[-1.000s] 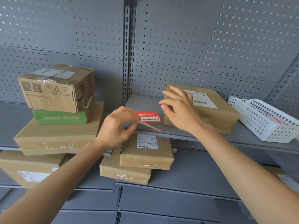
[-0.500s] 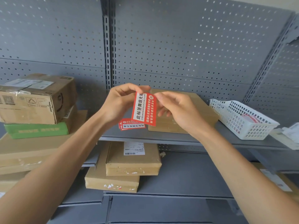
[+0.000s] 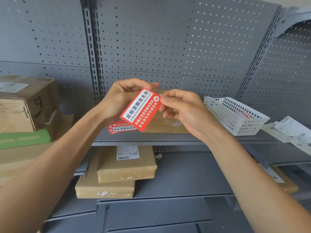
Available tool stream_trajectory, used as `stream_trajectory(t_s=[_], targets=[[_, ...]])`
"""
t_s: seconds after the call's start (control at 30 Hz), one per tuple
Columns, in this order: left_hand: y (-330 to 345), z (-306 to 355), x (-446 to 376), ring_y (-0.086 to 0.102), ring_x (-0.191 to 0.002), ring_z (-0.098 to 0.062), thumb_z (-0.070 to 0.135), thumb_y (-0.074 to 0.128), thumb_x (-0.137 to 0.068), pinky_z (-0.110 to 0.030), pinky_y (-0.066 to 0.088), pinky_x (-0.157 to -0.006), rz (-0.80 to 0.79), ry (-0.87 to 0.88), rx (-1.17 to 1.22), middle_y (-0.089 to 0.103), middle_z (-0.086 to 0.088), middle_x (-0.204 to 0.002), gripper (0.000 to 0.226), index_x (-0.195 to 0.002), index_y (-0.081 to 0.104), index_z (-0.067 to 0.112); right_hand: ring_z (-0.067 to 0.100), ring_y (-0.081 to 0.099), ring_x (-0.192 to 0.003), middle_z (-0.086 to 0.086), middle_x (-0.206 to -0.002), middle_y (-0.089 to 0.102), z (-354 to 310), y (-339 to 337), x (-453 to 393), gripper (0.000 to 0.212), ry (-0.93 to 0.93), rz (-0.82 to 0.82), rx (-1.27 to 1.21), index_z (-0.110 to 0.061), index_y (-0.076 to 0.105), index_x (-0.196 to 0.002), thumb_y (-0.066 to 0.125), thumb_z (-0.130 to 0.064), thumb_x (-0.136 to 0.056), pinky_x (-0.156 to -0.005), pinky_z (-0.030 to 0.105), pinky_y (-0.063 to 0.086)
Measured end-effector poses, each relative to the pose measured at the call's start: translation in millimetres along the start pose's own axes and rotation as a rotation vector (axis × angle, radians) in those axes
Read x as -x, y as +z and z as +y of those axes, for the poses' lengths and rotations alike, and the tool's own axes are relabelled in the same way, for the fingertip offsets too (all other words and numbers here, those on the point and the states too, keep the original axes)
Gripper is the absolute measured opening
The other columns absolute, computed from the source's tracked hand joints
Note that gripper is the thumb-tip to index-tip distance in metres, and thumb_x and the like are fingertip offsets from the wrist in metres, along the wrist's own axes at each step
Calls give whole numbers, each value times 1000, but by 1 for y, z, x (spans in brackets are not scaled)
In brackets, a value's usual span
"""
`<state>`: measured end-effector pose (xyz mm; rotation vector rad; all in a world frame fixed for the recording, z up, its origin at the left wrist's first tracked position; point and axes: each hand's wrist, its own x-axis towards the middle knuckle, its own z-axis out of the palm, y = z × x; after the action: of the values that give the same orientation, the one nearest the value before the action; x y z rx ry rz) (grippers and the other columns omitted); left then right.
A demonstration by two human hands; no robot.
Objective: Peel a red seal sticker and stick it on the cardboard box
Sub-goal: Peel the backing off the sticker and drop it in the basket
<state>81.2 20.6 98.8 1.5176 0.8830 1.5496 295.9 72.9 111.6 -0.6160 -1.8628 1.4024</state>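
At the far left stood a stack of boxes (image 3: 25,105) on the grey shelf (image 3: 168,139), the top one tilted. The left forearm rose from the lower left, and the left hand (image 3: 121,100) was raised before the pegboard, its fingers curled behind the sticker (image 3: 140,109) with the thumb over the upper edge — closed on it. The sticker, red with white print, was held tilted in the air between both hands, above the shelf and in front of the box (image 3: 161,121). More red stickers (image 3: 122,126) lay on the shelf just below it. The right hand (image 3: 183,110) came up from the lower right, thumb and forefinger pinched on the sticker's upper right corner, the other fingers folded. Farther right sat a white basket (image 3: 235,115) — well apart from the hands.
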Motion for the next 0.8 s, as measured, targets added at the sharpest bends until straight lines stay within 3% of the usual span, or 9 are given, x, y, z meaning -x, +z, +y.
stream_trajectory(t_s=[0.13, 0.23, 0.3, 0.37, 0.5, 0.63, 0.8], targets=[[-6, -3, -4, 70, -104, -22, 25, 44, -109, -38, 56, -86, 97, -67, 48, 75, -5, -121, 34, -137, 62, 19, 17, 63, -67, 4, -84, 74, 0, -3, -2, 7, -30, 100, -128, -9, 66, -95, 62, -12, -100, -70, 33, 44], [-3, -5, -2, 72, -103, -24, 55, 18, -110, -39, 50, -81, 146, -167, 94, 76, -7, -117, 63, -134, 61, 16, 15, 65, -67, 3, -88, 75, 2, -6, -4, 6, -50, 238, -236, -10, 65, -98, 61, -13, -101, -69, 30, 46], [2, -5, 0, 72, -96, -24, 62, 16, -106, -38, 48, -76, 165, -170, 37, 78, -8, -113, 69, -124, 67, 19, 15, 65, -66, 3, -88, 76, 5, -6, -6, 6, -41, 283, -287, -11, 66, -99, 61, -14, -101, -68, 28, 46], [8, -7, 0, 72, -87, -23, 58, 33, -105, -35, 47, -74, 208, -104, -90, 79, -6, -107, 57, -119, 71, 18, 15, 65, -66, 3, -88, 76, 8, -5, -7, 5, -21, 289, -314, -12, 66, -97, 62, -14, -100, -66, 27, 46], [15, -10, -5, 69, -69, -19, 28, 63, -103, -33, 47, -71, 379, 16, -214, 80, -4, -90, 21, -95, 75, 13, 16, 66, -66, 3, -87, 76, 12, -3, -9, 7, -2, 276, -325, -14, 67, -94, 63, -15, -100, -66, 27, 46], [18, -8, -10, 67, -63, -15, 23, 64, -102, -31, 47, -68, 466, 0, -206, 77, 1, -79, 21, -89, 74, 11, 16, 65, -68, 2, -86, 76, 15, -6, -6, 8, -22, 281, -254, -14, 68, -95, 63, -16, -100, -69, 29, 46], [18, -11, -12, 67, -63, -15, 23, 64, -102, -33, 48, -72, 480, -16, -203, 79, -4, -83, 25, -96, 75, 1, 16, 65, -68, 1, -83, 75, 13, -10, -3, 9, -53, 280, -152, -10, 71, -97, 63, -14, -100, -70, 31, 47]])
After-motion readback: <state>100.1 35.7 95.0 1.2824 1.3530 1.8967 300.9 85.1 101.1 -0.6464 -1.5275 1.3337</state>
